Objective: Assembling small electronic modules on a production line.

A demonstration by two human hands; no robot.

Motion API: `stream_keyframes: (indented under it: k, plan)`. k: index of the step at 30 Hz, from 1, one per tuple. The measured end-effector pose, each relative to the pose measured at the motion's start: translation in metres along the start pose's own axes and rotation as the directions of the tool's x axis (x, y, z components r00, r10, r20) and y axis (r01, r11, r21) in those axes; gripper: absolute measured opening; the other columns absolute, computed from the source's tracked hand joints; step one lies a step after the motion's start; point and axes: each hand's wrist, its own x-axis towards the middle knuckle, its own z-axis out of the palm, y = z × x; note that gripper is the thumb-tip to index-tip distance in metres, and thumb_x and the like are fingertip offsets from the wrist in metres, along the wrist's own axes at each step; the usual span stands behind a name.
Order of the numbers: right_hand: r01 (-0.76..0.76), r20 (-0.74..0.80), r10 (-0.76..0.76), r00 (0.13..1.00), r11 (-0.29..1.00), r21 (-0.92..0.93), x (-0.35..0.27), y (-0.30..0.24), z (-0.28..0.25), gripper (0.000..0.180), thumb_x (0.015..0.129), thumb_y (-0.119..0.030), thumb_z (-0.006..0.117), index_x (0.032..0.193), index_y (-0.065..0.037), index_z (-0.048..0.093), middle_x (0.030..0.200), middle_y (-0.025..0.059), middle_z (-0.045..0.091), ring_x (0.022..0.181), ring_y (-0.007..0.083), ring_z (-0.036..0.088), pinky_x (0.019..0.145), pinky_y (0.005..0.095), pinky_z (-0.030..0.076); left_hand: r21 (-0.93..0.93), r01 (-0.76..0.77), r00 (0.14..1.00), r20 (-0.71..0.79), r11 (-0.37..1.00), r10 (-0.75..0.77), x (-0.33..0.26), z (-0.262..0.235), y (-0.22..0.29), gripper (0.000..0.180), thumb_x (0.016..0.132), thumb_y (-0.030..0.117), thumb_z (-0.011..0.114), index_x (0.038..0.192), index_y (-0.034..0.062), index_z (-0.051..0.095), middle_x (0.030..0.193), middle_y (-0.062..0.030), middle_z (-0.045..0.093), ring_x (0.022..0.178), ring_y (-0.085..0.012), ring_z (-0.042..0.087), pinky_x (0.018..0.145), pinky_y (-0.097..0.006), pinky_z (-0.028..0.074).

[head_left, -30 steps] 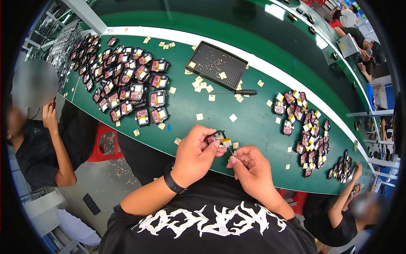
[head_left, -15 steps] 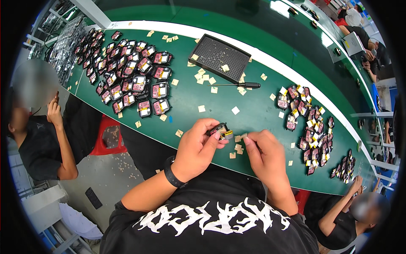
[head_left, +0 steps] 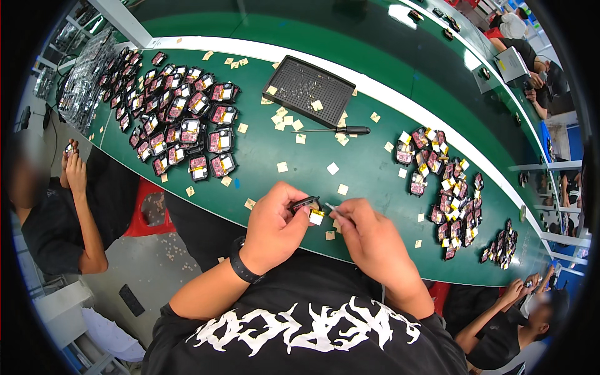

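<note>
My left hand (head_left: 272, 219), with a dark band on its wrist, holds a small black plastic device housing (head_left: 306, 202) between thumb and fingers. A white battery (head_left: 317, 217) with yellow tape sticks out at the housing's near right side. My right hand (head_left: 370, 232) is close by on the right, thumb and forefinger pinched on a small pale grey piece (head_left: 330, 207) pointing toward the housing. What kind of piece it is cannot be made out. Just below the fingertips, a beige paper square (head_left: 330, 235) lies on the green table (head_left: 275, 140).
Open housings with red circuit boards (head_left: 190, 131) crowd the table's left. More, with white and yellow batteries (head_left: 454, 203), lie at right. A black perforated tray (head_left: 310, 87) and a screwdriver (head_left: 353, 130) lie beyond my hands among scattered paper squares. People sit at both sides.
My right hand has come closer to the housing. The housing has been turned in my left hand, so the battery's white face now shows. The whole view has shifted slightly.
</note>
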Motion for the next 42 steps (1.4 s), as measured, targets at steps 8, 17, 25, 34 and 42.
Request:
stream_keyframes:
  k: [8, 17, 25, 34, 42]
  plan:
    - [0.037, -0.109, -0.046, 0.993, 0.995, -0.09, 0.005, 0.001, 0.013, 0.008, 0.089, -0.004, 0.07, 0.096, 0.001, 0.069, 0.089, 0.0141, 0.068, 0.079, 0.0356, 0.068, 0.069, 0.0426, 0.056, -0.043, -0.037, 0.999, -0.029, 0.998, 0.036, 0.0, 0.0, -0.002, 0.013, 0.097, -0.006, 0.056, 0.11, -0.0034, 0.052, 0.103, -0.0113, 0.065, 0.091, -0.0123, 0.065, 0.076, -0.028, 0.056]
    - [0.09, -0.12, -0.101, 0.988, 0.992, -0.089, 0.009, 0.004, 0.022, 0.01, 0.088, -0.001, 0.07, 0.097, 0.002, 0.069, 0.089, 0.016, 0.068, 0.077, 0.0364, 0.067, 0.069, 0.0421, 0.056, -0.1, -0.059, 0.989, 0.131, 0.993, 0.072, -0.001, -0.015, -0.001, 0.012, 0.101, -0.004, 0.054, 0.112, -0.0033, 0.052, 0.111, -0.0136, 0.064, 0.101, -0.0162, 0.066, 0.087, -0.032, 0.06]
    - [-0.237, 0.032, 0.321, 0.947, 0.626, 0.743, -0.003, 0.013, 0.024, 0.016, 0.089, -0.002, 0.074, 0.105, -0.002, 0.069, 0.086, 0.0041, 0.067, 0.076, 0.0076, 0.065, 0.061, 0.0255, 0.05, -0.277, 0.04, 0.997, 0.078, 0.96, -0.019, -0.002, -0.013, 0.004, 0.017, 0.102, -0.002, 0.052, 0.118, -0.002, 0.048, 0.112, -0.0153, 0.066, 0.1, -0.0182, 0.068, 0.087, -0.034, 0.061]
    - [0.221, -0.062, -0.225, 0.972, 0.973, -0.063, 0.014, 0.004, 0.022, 0.029, 0.083, -0.002, 0.075, 0.112, -0.003, 0.069, 0.091, 0.0113, 0.068, 0.074, 0.0263, 0.07, 0.064, 0.0354, 0.056, -0.191, 0.082, 0.987, 0.154, 0.978, -0.052, 0.002, -0.017, 0.017, 0.047, 0.102, -0.001, 0.051, 0.147, 0.0002, 0.035, 0.114, -0.0156, 0.066, 0.085, -0.0135, 0.068, 0.067, -0.026, 0.058]
    - [-0.148, -0.009, 0.156, 0.988, 0.951, 0.271, 0.012, -0.013, 0.027, 0.016, 0.09, 0.0, 0.072, 0.106, 0.002, 0.07, 0.093, 0.0112, 0.075, 0.077, 0.017, 0.073, 0.066, 0.0296, 0.058, -0.045, 0.025, 0.994, 0.106, 0.999, -0.02, 0.0, -0.015, 0.016, 0.041, 0.102, -0.002, 0.048, 0.143, 0.0003, 0.047, 0.116, -0.0131, 0.067, 0.083, -0.0121, 0.065, 0.063, -0.023, 0.054]
